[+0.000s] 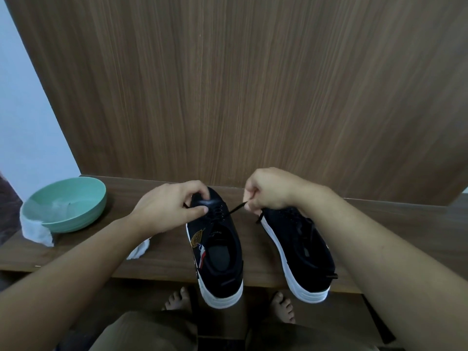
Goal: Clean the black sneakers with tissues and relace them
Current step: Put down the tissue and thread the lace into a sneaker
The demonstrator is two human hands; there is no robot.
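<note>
Two black sneakers with white soles lie on a brown wooden shelf (157, 262), heels jutting over its front edge. My left hand (169, 206) grips the toe of the left sneaker (217, 249), thumb and fingers curled round it. My right hand (268, 191) pinches the black lace (236, 207) and holds it taut from the left sneaker's eyelets toward the right. The right sneaker (298, 249) lies partly under my right forearm, with a loose lace end near its heel. A crumpled white tissue (139, 249) lies under my left forearm.
A green bowl (65, 206) stands at the shelf's left end, with a white tissue (38, 229) draped over its near rim. A tall wooden panel (240, 84) rises right behind the shelf. Bare feet (177, 297) show on the floor below.
</note>
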